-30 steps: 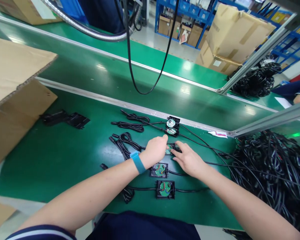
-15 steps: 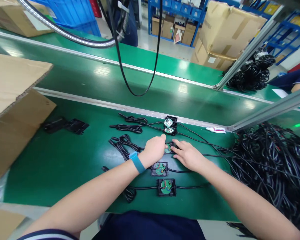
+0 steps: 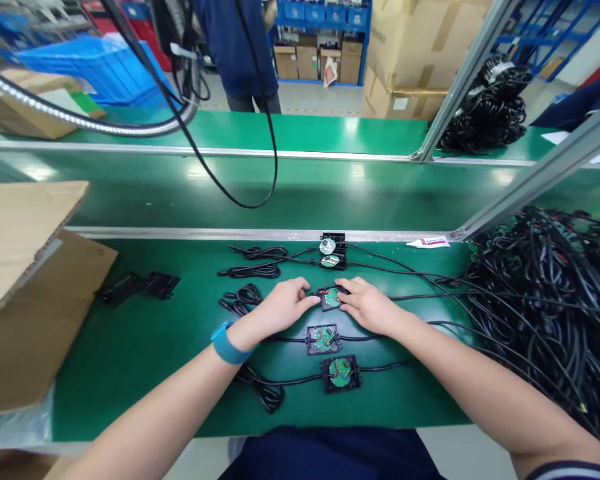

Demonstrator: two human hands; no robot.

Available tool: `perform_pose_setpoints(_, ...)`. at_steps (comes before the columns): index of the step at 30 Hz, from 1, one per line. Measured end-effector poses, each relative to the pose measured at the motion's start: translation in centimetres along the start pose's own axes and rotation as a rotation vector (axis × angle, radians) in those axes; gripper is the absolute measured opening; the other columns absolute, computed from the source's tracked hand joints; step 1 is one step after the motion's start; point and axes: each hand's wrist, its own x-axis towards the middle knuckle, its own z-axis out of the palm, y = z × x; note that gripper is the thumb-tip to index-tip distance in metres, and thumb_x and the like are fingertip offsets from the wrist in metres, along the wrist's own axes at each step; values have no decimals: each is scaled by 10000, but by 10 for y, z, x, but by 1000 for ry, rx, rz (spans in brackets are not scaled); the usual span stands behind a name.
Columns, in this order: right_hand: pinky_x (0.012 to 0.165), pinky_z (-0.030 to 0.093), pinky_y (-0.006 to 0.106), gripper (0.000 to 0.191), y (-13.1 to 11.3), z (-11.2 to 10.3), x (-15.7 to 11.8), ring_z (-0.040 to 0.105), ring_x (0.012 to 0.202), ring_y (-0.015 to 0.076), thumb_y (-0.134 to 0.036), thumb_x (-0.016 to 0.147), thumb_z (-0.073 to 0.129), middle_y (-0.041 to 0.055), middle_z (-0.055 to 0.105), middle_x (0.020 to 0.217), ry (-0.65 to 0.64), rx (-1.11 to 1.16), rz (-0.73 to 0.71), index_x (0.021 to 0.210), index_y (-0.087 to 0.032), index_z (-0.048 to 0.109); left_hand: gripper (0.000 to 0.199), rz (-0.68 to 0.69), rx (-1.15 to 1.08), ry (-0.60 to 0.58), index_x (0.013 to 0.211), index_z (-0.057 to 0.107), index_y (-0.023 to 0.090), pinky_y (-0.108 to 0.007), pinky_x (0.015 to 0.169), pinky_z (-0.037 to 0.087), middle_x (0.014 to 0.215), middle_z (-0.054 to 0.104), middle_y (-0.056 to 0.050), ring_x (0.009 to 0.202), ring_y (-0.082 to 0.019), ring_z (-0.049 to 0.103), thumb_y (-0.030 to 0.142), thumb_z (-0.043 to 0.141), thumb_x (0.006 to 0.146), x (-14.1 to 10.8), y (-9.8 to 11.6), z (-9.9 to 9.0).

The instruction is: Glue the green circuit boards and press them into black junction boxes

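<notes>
On the green bench, a black plastic case (image 3: 331, 299) holds a round green circuit board with red wires. My right hand (image 3: 367, 305) grips its right end, fingers at the top edge and thumb lower down. At the left end is my left hand (image 3: 287, 305), thumb near the case and a gap showing between thumb and fingers. Its palm hides part of the left cable. Closer to me lie two similar cases, a middle one (image 3: 323, 339) and a front one (image 3: 341, 373). Behind my hands, two round boards (image 3: 329, 253) sit in black cases.
Tangled black cables (image 3: 540, 320) heap up at the right. A cardboard box (image 3: 45, 320) stands at the left, beside black plastic parts (image 3: 140, 287). A white tube (image 3: 429, 243) lies by the rear rail. A cable loop (image 3: 253, 205) hangs overhead. A person (image 3: 240, 53) stands beyond the bench.
My left hand has shifted left, off the case's board to its left end, and its fingers have spread. My right hand stays at the right end. The camera view has tilted.
</notes>
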Motion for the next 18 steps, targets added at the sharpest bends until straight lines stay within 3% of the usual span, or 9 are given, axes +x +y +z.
perform_pose_setpoints(3,969,536,441,214,2,5,1,598,1063,252,-209,943,608,188,627,1335,33,41,20,1060,-105,753,237,15,-85,-146,846,633,192,-283,691,494,772,700,-23,711,-171,650,365,500,937,-3,-5,-9)
perform_pose_setpoints(5,980,529,442,192,1,7,2,604,1068,253,-204,923,642,179,643,1318,40,65,45,1049,-109,751,210,3,-95,-178,787,611,192,-270,684,490,736,691,-15,682,-157,643,286,482,923,-2,-3,-12)
perform_pose_setpoints(10,1001,512,445,417,-4,4,4,600,1112,261,-173,861,724,174,674,1261,45,127,114,1260,-87,638,153,73,28,-44,805,618,200,-269,673,460,741,675,-8,695,-162,617,269,530,908,0,3,-7)
perform_pose_setpoints(15,1008,504,446,455,-5,5,5,600,1098,257,-153,865,714,147,666,1271,38,119,81,1308,-135,613,98,196,162,152,816,591,191,-297,712,455,801,667,-44,753,-194,614,228,557,901,-7,0,4)
perform_pose_setpoints(18,994,510,444,482,-5,7,6,592,1083,262,-165,884,691,169,656,1276,16,88,76,1352,-109,595,222,245,199,125,763,572,192,-295,672,430,734,637,-42,686,-186,587,232,467,955,-8,0,7)
